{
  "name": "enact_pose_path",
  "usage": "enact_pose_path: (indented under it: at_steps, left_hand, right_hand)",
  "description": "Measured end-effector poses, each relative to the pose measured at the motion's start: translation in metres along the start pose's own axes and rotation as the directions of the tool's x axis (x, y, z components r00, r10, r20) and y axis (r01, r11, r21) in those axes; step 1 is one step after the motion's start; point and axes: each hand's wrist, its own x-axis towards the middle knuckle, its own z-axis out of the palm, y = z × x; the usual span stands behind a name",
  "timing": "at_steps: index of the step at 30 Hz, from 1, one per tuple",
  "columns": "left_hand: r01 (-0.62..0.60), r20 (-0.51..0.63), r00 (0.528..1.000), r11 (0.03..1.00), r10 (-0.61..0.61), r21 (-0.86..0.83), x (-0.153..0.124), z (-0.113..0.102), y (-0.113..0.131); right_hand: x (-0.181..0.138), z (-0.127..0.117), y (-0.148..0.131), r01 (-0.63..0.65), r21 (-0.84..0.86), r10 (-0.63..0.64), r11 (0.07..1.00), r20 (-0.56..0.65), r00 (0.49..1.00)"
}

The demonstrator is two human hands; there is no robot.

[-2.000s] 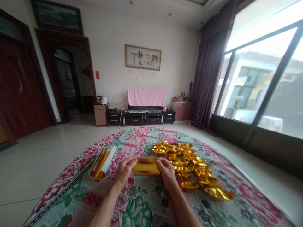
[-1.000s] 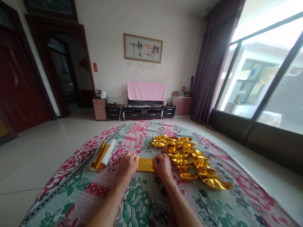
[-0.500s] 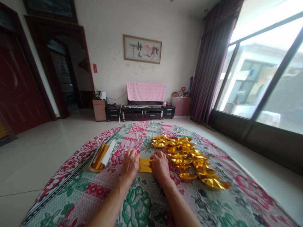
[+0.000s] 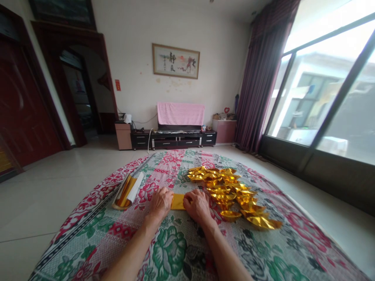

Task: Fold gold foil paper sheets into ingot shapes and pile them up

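A folded strip of gold foil paper [image 4: 177, 202] lies on the floral cloth [image 4: 175, 249] in front of me. My left hand [image 4: 160, 203] presses its left end with fingers curled down. My right hand [image 4: 197, 205] covers its right end, fingers bent over the paper. Only a short gold piece shows between the two hands. Just right of my right hand lies a heap of several folded gold paper ingots [image 4: 234, 197].
A stack of gold and white sheets [image 4: 128, 191] lies to the left on the cloth. Pale tiled floor [image 4: 43, 195] surrounds the cloth. A low TV cabinet [image 4: 172, 138] stands by the far wall, a big window [image 4: 328, 97] at right, dark doors at left.
Both hands lowered the gold paper onto the cloth and slid toward each other, so the gold strip showing between them has grown shorter. The camera tilted slightly downward.
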Motion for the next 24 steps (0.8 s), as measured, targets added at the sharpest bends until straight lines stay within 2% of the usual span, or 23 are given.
enact_pose_path:
  at_steps: [8,18,24]
  left_hand:
    - [0.037,-0.040,0.998,0.999,-0.037,-0.020,-0.014,-0.003,0.010]
    - [0.000,-0.018,1.000,0.999,0.000,-0.043,-0.018,0.001,0.005]
    - [0.002,0.026,1.000,0.999,-0.002,-0.034,-0.015,0.000,0.002]
  right_hand:
    - [-0.012,-0.006,-0.009,-0.015,-0.031,0.016,0.999,0.051,0.999]
    - [-0.016,-0.009,-0.009,0.000,-0.042,0.004,0.999,0.109,0.994]
    - [-0.013,-0.013,-0.004,0.002,0.000,-0.002,1.000,0.191,0.982]
